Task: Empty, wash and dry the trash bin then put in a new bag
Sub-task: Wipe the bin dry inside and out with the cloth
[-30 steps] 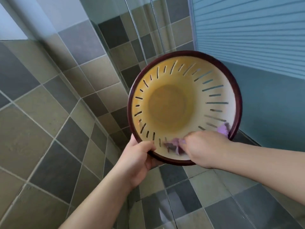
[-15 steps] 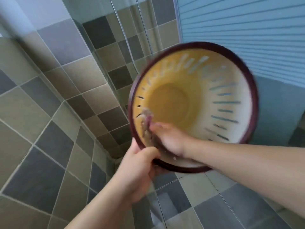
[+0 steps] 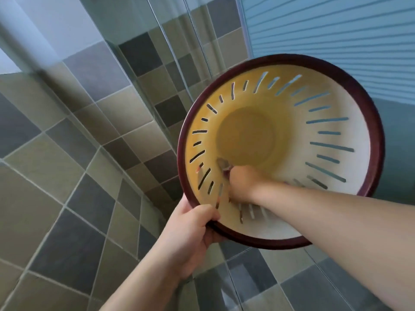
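Note:
The trash bin is round, cream-yellow inside with slotted walls and a dark red rim. It is held up in the air with its mouth turned toward me. My left hand grips the rim at the lower left. My right hand reaches deep inside, against the lower wall near the bottom, and holds a small purple-grey cloth. Only a blurred bit of the cloth shows past the fingers.
Grey and beige floor tiles spread below and to the left. A glass shower screen stands behind the bin. A pale blue slatted panel fills the upper right.
My right hand with the cloth has moved from the bin's near rim across the left wall and deeper toward the bottom. The bin has shifted a little in my left hand's grip.

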